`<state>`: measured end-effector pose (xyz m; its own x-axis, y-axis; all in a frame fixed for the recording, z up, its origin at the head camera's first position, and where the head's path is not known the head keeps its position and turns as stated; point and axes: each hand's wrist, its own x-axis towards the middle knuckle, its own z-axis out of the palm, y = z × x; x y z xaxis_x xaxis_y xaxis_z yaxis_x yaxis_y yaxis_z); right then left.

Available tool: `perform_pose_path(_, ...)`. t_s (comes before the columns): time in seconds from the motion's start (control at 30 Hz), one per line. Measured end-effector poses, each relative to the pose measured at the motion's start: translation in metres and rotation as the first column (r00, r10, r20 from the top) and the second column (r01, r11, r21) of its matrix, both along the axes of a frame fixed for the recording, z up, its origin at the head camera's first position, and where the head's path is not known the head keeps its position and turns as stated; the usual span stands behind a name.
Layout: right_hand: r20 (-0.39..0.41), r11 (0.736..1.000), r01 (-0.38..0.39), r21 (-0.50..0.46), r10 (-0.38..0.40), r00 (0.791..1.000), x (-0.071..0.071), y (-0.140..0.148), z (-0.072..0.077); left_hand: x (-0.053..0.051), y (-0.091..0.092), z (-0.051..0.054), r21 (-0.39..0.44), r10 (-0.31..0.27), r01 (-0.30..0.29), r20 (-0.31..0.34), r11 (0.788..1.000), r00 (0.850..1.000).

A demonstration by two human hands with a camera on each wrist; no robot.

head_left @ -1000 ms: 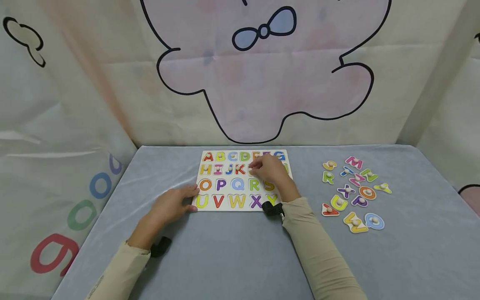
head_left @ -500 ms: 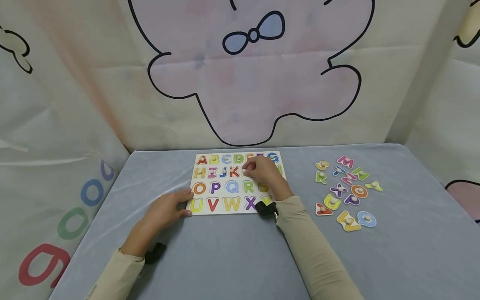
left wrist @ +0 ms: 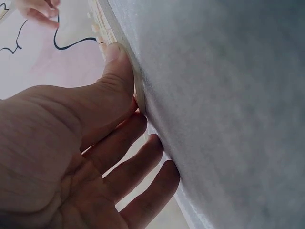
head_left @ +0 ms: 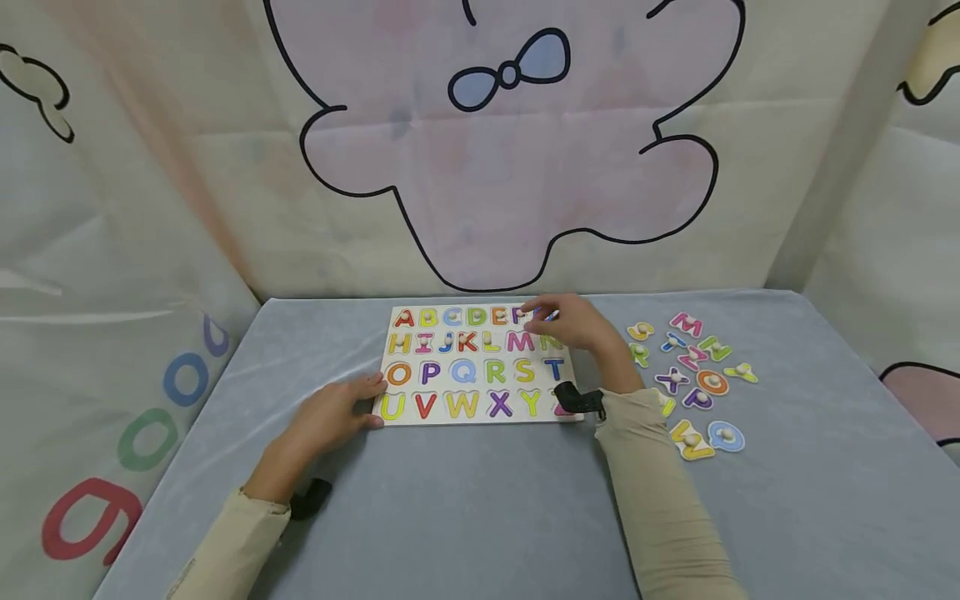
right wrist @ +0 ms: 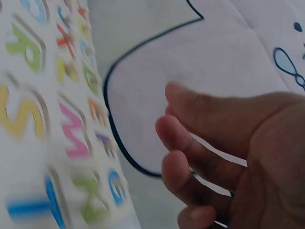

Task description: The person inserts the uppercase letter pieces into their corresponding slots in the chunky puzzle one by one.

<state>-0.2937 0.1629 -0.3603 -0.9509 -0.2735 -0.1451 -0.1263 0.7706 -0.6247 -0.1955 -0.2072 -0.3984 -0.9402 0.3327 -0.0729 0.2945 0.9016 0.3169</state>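
A white alphabet puzzle board (head_left: 438, 417) lies on the table with several rows of colored letters. Knobbed letter pieces fill the top row as far as it shows, and the second row through the green L (head_left: 489, 342). At the board's left edge, my left hand (head_left: 327, 423) grips it between thumb and fingers; the left wrist view shows the thumb (left wrist: 116, 71) against the edge. My right hand (head_left: 573, 323) hovers over the upper right of the board, fingers loosely bent and holding nothing. It covers part of the top row near the G, which appears in the right wrist view.
Right of the board lies a loose cluster of knobbed letters, including a pink M (head_left: 686, 324), an orange O (head_left: 712, 382), a blue Q (head_left: 726, 436) and a yellow W (head_left: 691, 440). My right sleeve (head_left: 660, 500) hides some of them. A printed cloth backdrop (head_left: 480, 208) rises behind the table.
My right hand has let go of the L piece, now in the second row, and moved up and to the right. My left hand keeps its grip on the board.
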Motion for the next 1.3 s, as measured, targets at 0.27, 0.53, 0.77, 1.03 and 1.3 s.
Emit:
perform_pose_path(0.27, -0.038, 0.996, 0.043, 0.073, -0.040, 0.998, 0.009, 0.097, 0.013, 0.000, -0.004, -0.004, 0.006, 0.006, -0.006, 0.007, 1.000, 1.000)
perform_pose_path(0.53, -0.032, 0.971, 0.203, 0.123, -0.201, 0.979, 0.023, 0.190, 0.003, 0.002, -0.003, -0.006, -0.006, 0.015, -0.014, 0.024, 1.000, 1.000)
perform_pose_path(0.77, -0.005, 0.944, 0.301, 0.134, -0.303, 0.953, 0.014, 0.222, -0.014, 0.004, -0.002, -0.004, 0.009, -0.006, 0.006, 0.003, 1.000, 1.000)
perform_pose_path(1.03, 0.060, 0.934, 0.305, 0.188, -0.321, 0.945, 0.006, 0.221, -0.031, -0.001, -0.002, -0.003, 0.006, -0.003, 0.003, 0.011, 1.000, 1.000)
perform_pose_path(1.3, 0.007, 0.898, 0.390, 0.203, -0.400, 0.917, 0.004, 0.214, -0.038, -0.004, 0.000, -0.003, 0.014, 0.002, -0.002, 0.019, 1.000, 1.000)
